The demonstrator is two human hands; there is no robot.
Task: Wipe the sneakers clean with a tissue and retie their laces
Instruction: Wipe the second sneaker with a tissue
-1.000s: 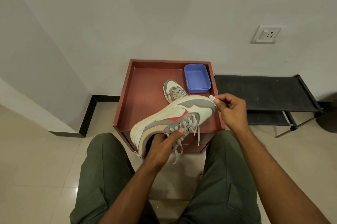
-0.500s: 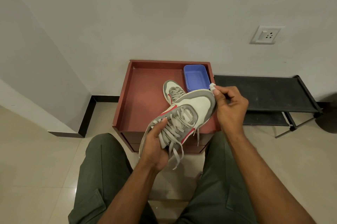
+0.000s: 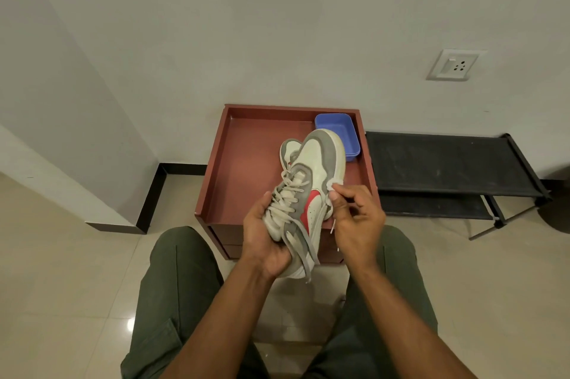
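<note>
Sneaker (image 3: 311, 193) held above front edge of red cabinet (image 3: 246, 169), toe pointing away, laces up; L hand (image 3: 265, 236) grips heel end from below; R hand (image 3: 354, 218) pinches small tissue (image 3: 331, 189) against sneaker's right side; 2nd sneaker (image 3: 288, 152) on cabinet top behind held one; blue tub (image 3: 340, 132) at cabinet's back-right corner; black rack (image 3: 447, 162) right of cabinet.

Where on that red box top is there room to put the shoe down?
The left half of the reddish-brown wooden tray top is bare, from its left rim to the second grey-and-white sneaker. The back right corner is crowded: the blue plastic tub sits there, right beside that sneaker.
</note>
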